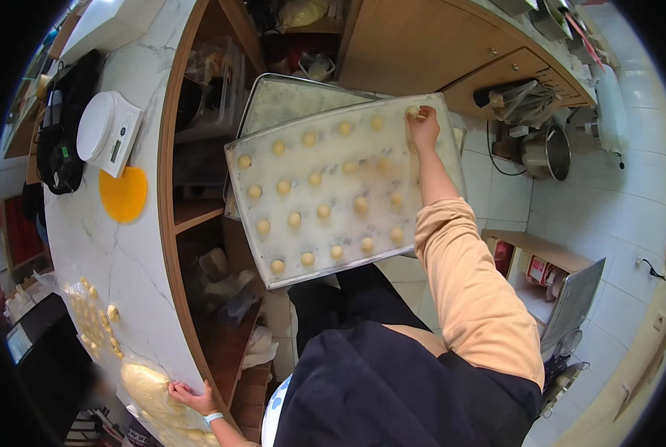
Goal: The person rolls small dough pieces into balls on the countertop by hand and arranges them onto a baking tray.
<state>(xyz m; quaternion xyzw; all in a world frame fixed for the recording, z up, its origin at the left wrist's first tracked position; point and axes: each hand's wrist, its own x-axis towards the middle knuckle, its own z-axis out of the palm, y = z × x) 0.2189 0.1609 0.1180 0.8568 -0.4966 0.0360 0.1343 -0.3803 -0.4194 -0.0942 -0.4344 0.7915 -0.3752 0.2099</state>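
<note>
A wide baking tray (325,261) lined with pale, translucent sheeting carries several rows of small dough balls (324,211). At its far right corner, my right hand (424,132) has its fingers closed on a dough ball (412,112) at the tray's surface. On the marble counter to the left lies a large lump of yellow dough (146,384), which looks covered in clear plastic. My left hand (191,398) rests against its right side, fingers stretched out and thumb apart. Beyond the lump, many small dough pieces (94,320) lie on plastic.
Under the dough tray sits another metal tray (281,100). A white kitchen scale (113,134) and a yellow disc (123,195) are on the counter (143,261). Open wooden shelves (199,216) stand beside the trays. A steel pot (547,153) hangs at the right wall.
</note>
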